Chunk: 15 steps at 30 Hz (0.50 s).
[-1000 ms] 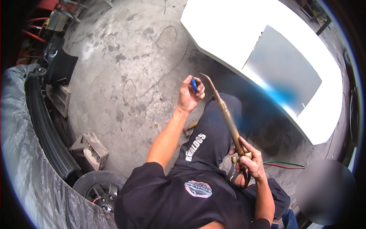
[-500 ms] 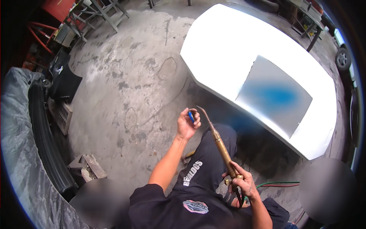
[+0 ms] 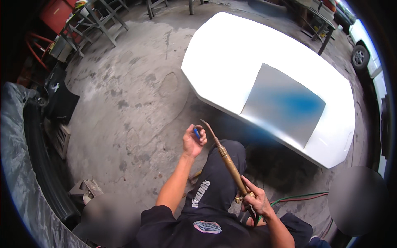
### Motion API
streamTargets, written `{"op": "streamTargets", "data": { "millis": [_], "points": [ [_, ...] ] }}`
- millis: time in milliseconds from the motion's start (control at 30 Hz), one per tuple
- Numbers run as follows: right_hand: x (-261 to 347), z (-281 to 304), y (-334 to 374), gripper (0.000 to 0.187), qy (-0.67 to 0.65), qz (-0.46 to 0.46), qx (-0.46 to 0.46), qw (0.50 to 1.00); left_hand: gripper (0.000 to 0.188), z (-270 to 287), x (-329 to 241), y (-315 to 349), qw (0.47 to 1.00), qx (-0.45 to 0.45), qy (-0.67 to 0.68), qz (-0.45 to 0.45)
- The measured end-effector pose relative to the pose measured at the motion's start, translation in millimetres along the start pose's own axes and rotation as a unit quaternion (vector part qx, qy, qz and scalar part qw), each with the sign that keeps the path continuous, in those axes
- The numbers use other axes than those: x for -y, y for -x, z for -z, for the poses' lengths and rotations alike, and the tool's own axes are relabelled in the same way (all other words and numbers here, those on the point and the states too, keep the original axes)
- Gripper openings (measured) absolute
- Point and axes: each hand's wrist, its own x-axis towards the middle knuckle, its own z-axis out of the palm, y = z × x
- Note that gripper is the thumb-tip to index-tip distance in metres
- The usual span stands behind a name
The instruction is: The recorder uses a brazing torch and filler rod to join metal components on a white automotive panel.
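In my left hand (image 3: pixel 193 142), the fingers curl around a small blue lighter (image 3: pixel 197 133), held upright just left of the torch tip. My right hand (image 3: pixel 257 201) grips a brass gas torch (image 3: pixel 231 166) by its rear end, near the valve knobs. The torch slants up and to the left over my bent knee. Its thin bent nozzle ends close to the lighter, apart from it. No flame shows at the tip. Beyond my knee a large white car panel (image 3: pixel 231 53), probably a hood, lies with a grey, bluish-tinted patch (image 3: pixel 277 105) on it.
Green and red hoses (image 3: pixel 304 196) run along the floor at my right. A black bumper (image 3: pixel 45 157) and plastic sheeting (image 3: pixel 16 136) stand at the left, with a broken block (image 3: pixel 89 190) close by. Metal stands (image 3: pixel 97 25) are far left; a wheeled vehicle (image 3: pixel 360 57) is far right.
The whole view has shifted a little, so my hands and the torch sit slightly further left and lower. Both hands keep their holds, with the lighter still beside the nozzle.
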Motion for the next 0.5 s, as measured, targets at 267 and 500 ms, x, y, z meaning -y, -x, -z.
{"op": "streamTargets", "data": {
  "millis": [267,500],
  "points": [
    [-8.2,8.7,3.5,0.078,-0.004,0.013,0.053,0.999,0.037,-4.8,8.2,-0.9,1.000,-0.023,0.002,0.003],
    [-0.6,-4.0,6.0,0.083,0.043,-0.001,-0.019,0.999,0.036,-4.1,9.9,1.9,1.000,-0.021,-0.013,0.005]
  ]
}}
